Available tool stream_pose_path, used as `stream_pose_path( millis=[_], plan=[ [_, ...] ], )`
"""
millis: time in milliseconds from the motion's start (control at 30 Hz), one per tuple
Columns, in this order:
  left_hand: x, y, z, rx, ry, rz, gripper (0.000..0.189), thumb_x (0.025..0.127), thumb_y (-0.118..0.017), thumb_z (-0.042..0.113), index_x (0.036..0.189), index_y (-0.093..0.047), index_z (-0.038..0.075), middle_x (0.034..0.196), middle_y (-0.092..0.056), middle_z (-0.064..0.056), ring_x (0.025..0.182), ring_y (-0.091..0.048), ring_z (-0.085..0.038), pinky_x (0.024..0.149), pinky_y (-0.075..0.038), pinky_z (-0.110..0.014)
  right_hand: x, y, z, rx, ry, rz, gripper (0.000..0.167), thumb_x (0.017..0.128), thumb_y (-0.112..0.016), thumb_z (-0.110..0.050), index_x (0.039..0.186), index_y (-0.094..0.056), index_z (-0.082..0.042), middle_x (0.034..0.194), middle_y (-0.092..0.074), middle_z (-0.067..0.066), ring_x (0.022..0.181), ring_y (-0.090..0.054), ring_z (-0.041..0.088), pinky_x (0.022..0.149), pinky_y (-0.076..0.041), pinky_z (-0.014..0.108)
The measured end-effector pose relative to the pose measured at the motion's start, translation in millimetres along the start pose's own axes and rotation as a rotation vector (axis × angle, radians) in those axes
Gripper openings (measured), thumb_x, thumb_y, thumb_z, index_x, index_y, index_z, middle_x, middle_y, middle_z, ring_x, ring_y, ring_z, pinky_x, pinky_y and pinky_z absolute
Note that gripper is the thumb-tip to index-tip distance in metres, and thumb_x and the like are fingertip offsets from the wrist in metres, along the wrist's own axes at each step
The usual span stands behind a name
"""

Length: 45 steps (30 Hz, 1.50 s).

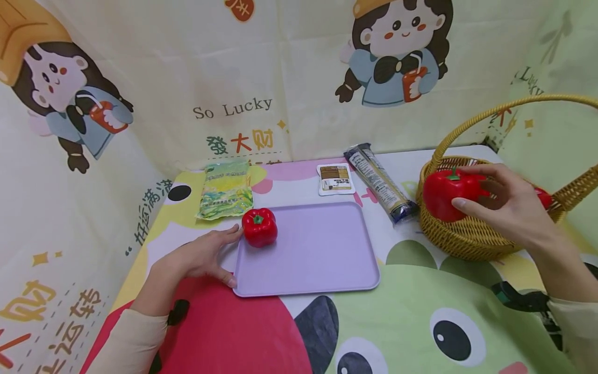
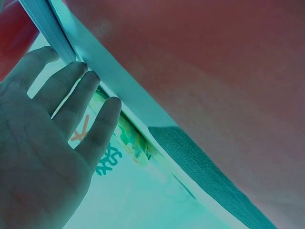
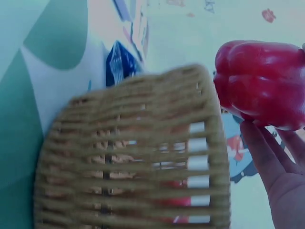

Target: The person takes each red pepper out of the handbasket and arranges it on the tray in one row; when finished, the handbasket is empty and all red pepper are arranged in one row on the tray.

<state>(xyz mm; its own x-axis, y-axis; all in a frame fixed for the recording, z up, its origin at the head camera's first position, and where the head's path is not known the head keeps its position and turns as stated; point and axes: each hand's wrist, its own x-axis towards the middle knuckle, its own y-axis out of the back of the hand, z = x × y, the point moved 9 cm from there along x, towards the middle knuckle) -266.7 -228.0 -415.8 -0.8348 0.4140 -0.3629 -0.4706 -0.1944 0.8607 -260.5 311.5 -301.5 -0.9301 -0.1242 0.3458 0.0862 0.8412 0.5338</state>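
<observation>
In the head view my right hand point(image 1: 514, 202) grips a red bell pepper point(image 1: 441, 195) with a green stem, between thumb and fingers, over the left rim of a wicker basket point(image 1: 472, 241). The right wrist view shows the same bell pepper point(image 3: 262, 83) clear of the basket wall point(image 3: 133, 157). A second red bell pepper point(image 1: 259, 231) sits at the upper left of a lilac tray point(image 1: 322, 254). Beside that tray's left edge rests my left hand point(image 1: 205, 254), thumb and fingers spread, its thumb tip at the lower left edge. It holds nothing.
A green-yellow packet point(image 1: 226, 191) lies behind the tray's left side. Farther right are a small white-brown packet point(image 1: 336, 179) and a long dark-ended package point(image 1: 380, 182) close to the basket. More red shows inside the basket, under its tall handle point(image 1: 467, 122). Printed cloth hangs behind.
</observation>
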Motion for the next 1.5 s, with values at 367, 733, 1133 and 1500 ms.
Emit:
stream_pose_path(
  millis=[367, 733, 1133, 1500],
  plan=[
    [-0.2, 0.7, 0.8, -0.011, 0.000, -0.005, 0.125, 0.062, -0.092, 0.060, 0.162, -0.033, 0.014, 0.168, -0.028, -0.014, 0.152, -0.028, -0.042, 0.113, -0.039, -0.063, 5.9, -29.8, -27.3, 0.035, 0.122, -0.056, 0.067, 0.080, -0.077, 0.016, 0.141, -0.054, 0.000, 0.141, -0.054, -0.002, 0.110, -0.065, 0.008, 0.080, -0.057, 0.014],
    [-3.0, 2.8, 0.3, -0.005, -0.008, 0.003, 0.125, 0.063, -0.091, 0.061, 0.162, -0.033, 0.013, 0.168, -0.028, -0.015, 0.152, -0.028, -0.043, 0.113, -0.039, -0.063, 17.6, -62.6, -50.7, 0.076, 0.274, -0.093, 0.074, 0.071, -0.083, 0.018, 0.138, -0.057, -0.001, 0.140, -0.055, 0.004, 0.124, -0.056, 0.018, 0.085, -0.055, 0.014],
    [-1.5, 3.1, 2.1, 0.021, -0.027, 0.014, 0.123, 0.064, -0.092, 0.059, 0.162, -0.033, 0.012, 0.167, -0.031, -0.016, 0.152, -0.030, -0.042, 0.116, -0.037, -0.062, 27.2, -106.6, -57.7, 0.144, 0.284, -0.153, 0.075, 0.072, -0.085, 0.013, 0.139, -0.057, -0.007, 0.144, -0.052, 0.005, 0.132, -0.049, 0.020, 0.086, -0.057, 0.018],
    [0.0, 3.1, 0.5, 0.031, -0.016, 0.007, 0.123, 0.063, -0.092, 0.059, 0.162, -0.034, 0.013, 0.166, -0.032, -0.016, 0.150, -0.031, -0.044, 0.113, -0.040, -0.063, 34.6, -150.9, -67.7, 0.274, 0.348, -0.241, 0.069, 0.075, -0.085, 0.011, 0.135, -0.057, -0.007, 0.151, -0.050, 0.007, 0.137, -0.048, 0.023, 0.093, -0.057, 0.026]
  ],
)
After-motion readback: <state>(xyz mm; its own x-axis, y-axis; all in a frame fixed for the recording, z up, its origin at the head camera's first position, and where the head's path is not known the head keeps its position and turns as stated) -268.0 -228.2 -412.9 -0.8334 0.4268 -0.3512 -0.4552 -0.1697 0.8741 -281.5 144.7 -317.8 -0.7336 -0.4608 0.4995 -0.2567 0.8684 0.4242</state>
